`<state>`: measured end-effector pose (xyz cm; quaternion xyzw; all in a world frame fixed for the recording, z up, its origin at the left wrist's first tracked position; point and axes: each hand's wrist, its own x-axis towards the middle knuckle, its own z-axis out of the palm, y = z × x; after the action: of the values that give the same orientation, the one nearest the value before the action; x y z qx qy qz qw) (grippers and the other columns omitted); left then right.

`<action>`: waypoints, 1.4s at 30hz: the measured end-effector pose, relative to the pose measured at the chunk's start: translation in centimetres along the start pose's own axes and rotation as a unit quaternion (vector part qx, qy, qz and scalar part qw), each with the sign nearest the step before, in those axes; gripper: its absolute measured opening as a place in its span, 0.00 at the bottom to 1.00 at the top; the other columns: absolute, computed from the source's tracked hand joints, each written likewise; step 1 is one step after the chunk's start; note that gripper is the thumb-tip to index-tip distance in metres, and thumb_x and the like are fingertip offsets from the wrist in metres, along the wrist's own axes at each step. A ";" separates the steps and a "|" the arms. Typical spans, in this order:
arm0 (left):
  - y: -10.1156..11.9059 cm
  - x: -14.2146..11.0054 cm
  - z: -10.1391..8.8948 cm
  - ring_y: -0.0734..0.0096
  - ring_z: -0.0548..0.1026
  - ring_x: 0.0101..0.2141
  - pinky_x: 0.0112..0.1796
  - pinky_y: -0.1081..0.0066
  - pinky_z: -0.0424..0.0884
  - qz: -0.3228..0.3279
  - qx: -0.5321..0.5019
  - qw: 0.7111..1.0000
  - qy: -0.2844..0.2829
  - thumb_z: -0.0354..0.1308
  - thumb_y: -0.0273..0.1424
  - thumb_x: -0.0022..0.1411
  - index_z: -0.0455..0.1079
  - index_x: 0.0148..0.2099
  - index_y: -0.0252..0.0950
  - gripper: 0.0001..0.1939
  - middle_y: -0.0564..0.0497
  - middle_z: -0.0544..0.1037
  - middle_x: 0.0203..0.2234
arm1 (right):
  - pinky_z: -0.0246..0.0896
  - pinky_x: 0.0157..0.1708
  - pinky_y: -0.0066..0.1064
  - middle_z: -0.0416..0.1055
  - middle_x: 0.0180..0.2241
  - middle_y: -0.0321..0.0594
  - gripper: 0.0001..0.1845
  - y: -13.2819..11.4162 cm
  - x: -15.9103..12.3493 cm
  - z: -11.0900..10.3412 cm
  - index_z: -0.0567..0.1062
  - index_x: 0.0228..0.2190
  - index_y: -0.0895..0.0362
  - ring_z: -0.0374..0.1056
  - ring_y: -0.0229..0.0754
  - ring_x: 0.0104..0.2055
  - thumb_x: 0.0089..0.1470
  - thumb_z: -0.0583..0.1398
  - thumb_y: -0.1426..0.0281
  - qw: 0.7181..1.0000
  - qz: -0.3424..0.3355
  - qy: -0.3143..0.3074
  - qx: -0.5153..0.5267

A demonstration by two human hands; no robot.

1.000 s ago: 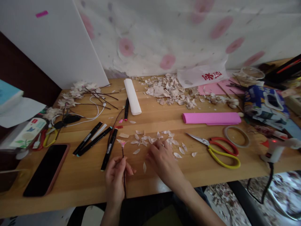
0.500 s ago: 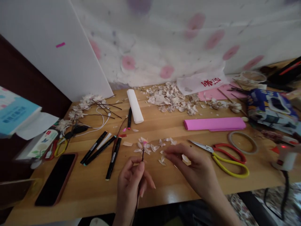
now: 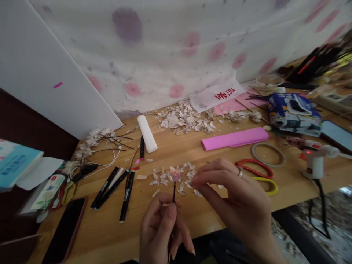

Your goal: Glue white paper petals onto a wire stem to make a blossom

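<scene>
At table's near edge, left hand pinches dark stem upright, small pink blossom at tip; right hand curls just beside blossom, any grip unclear. Loose petals lie beneath. Far right, clear cup, contents unclear.
</scene>
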<state>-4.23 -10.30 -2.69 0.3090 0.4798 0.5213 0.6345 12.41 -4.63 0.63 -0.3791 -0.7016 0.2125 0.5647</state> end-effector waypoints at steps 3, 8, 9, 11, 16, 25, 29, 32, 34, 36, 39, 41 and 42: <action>0.1 -0.4 0.4 0.79 0.60 0.08 0.12 0.78 0.43 -0.015 0.015 1.000 -0.005 0.67 0.49 0.62 0.75 0.35 0.43 0.16 0.54 0.75 0.09 | 0.70 0.35 0.31 0.78 0.32 0.33 0.11 -0.2 -0.1 -0.4 0.76 0.38 0.52 0.75 0.38 0.35 0.61 0.64 0.81 0.999 -0.016 -0.002 -0.028; 0.4 -0.9 1.0 0.79 0.58 0.07 0.12 0.77 0.44 -0.035 0.029 0.999 0.009 0.67 0.52 0.60 0.74 0.34 0.43 0.18 0.53 0.74 0.09 | 0.70 0.35 0.32 0.78 0.32 0.33 0.10 0.0 -0.1 -0.7 0.75 0.37 0.51 0.75 0.38 0.34 0.62 0.63 0.80 0.999 -0.019 -0.015 -0.031; 0.5 -0.9 1.1 0.79 0.58 0.07 0.12 0.77 0.44 -0.037 0.028 0.999 0.007 0.67 0.52 0.60 0.74 0.34 0.43 0.18 0.53 0.75 0.09 | 0.70 0.34 0.33 0.78 0.32 0.33 0.10 0.1 -0.1 -0.8 0.75 0.37 0.51 0.75 0.39 0.34 0.62 0.63 0.80 0.999 -0.017 -0.016 -0.027; 0.5 -0.9 1.3 0.80 0.58 0.07 0.12 0.78 0.43 -0.037 0.018 0.999 0.009 0.67 0.52 0.60 0.74 0.34 0.43 0.18 0.53 0.75 0.09 | 0.70 0.34 0.33 0.78 0.32 0.34 0.10 0.2 -0.1 -0.8 0.75 0.36 0.50 0.75 0.40 0.34 0.62 0.63 0.79 1.000 -0.014 -0.015 -0.021; 0.3 -0.6 1.4 0.83 0.56 0.07 0.12 0.80 0.43 -0.044 -0.010 0.999 -0.029 0.67 0.50 0.61 0.75 0.35 0.43 0.16 0.53 0.77 0.10 | 0.69 0.36 0.32 0.78 0.33 0.33 0.10 0.4 -0.1 -0.9 0.74 0.37 0.51 0.75 0.38 0.35 0.62 0.63 0.80 0.999 -0.020 -0.016 -0.029; 0.0 -0.5 1.1 0.82 0.56 0.07 0.12 0.80 0.43 -0.046 -0.025 0.997 -0.051 0.66 0.48 0.63 0.76 0.36 0.44 0.14 0.52 0.78 0.11 | 0.69 0.36 0.31 0.77 0.33 0.33 0.11 0.6 -0.3 -0.7 0.73 0.37 0.51 0.74 0.38 0.36 0.62 0.63 0.80 0.999 -0.020 -0.017 -0.042; 0.1 -0.5 1.1 0.83 0.56 0.07 0.12 0.80 0.42 -0.044 -0.034 0.997 -0.044 0.67 0.48 0.63 0.77 0.36 0.45 0.13 0.53 0.79 0.12 | 0.68 0.37 0.29 0.77 0.33 0.33 0.11 0.5 -0.2 -0.5 0.73 0.36 0.52 0.74 0.37 0.36 0.61 0.63 0.81 0.999 -0.024 -0.023 -0.041; 0.0 -0.4 1.0 0.83 0.55 0.08 0.13 0.81 0.43 -0.034 -0.031 0.998 -0.038 0.66 0.47 0.64 0.76 0.36 0.43 0.13 0.54 0.79 0.12 | 0.68 0.37 0.29 0.77 0.33 0.33 0.10 0.6 0.0 -0.4 0.73 0.36 0.53 0.74 0.37 0.36 0.61 0.63 0.81 0.998 -0.029 -0.028 -0.040; -0.1 -0.4 1.0 0.84 0.56 0.08 0.13 0.82 0.43 -0.023 -0.034 0.998 -0.051 0.64 0.46 0.66 0.75 0.37 0.42 0.14 0.54 0.79 0.12 | 0.68 0.37 0.29 0.77 0.33 0.34 0.10 0.7 0.1 -0.3 0.74 0.36 0.54 0.74 0.37 0.36 0.61 0.63 0.82 0.998 -0.032 -0.029 -0.036; -0.3 -0.5 0.9 0.85 0.56 0.08 0.13 0.83 0.43 -0.014 -0.040 0.998 -0.047 0.64 0.44 0.67 0.74 0.37 0.40 0.13 0.53 0.79 0.12 | 0.68 0.38 0.28 0.78 0.33 0.34 0.10 0.8 0.1 -0.3 0.74 0.36 0.55 0.74 0.36 0.36 0.60 0.64 0.82 0.999 -0.032 -0.029 -0.033; -0.5 -0.3 0.7 0.86 0.56 0.09 0.14 0.84 0.44 -0.020 -0.055 0.997 -0.047 0.64 0.43 0.67 0.74 0.38 0.38 0.13 0.53 0.79 0.13 | 0.66 0.38 0.26 0.77 0.32 0.34 0.10 0.9 0.2 -0.4 0.74 0.35 0.56 0.73 0.35 0.36 0.60 0.64 0.83 0.999 -0.030 -0.027 -0.026; -0.7 -0.1 0.5 0.86 0.58 0.09 0.14 0.84 0.44 -0.025 -0.062 0.995 -0.070 0.63 0.42 0.69 0.75 0.39 0.38 0.12 0.53 0.80 0.13 | 0.66 0.38 0.25 0.77 0.33 0.33 0.10 1.0 0.3 -0.5 0.74 0.34 0.56 0.73 0.34 0.36 0.60 0.64 0.84 0.999 -0.030 -0.027 -0.017; -0.9 0.0 0.4 0.85 0.59 0.09 0.13 0.84 0.44 -0.025 -0.066 0.994 -0.083 0.62 0.41 0.69 0.75 0.40 0.38 0.12 0.52 0.80 0.13 | 0.66 0.38 0.25 0.77 0.33 0.33 0.10 1.0 0.4 -0.5 0.74 0.34 0.56 0.73 0.33 0.36 0.60 0.64 0.83 0.999 -0.028 -0.028 -0.015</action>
<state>-3.53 -10.47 -3.31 0.2966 0.3977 0.5088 0.7035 13.18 -3.76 0.24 -0.3614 -0.7306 0.1972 0.5446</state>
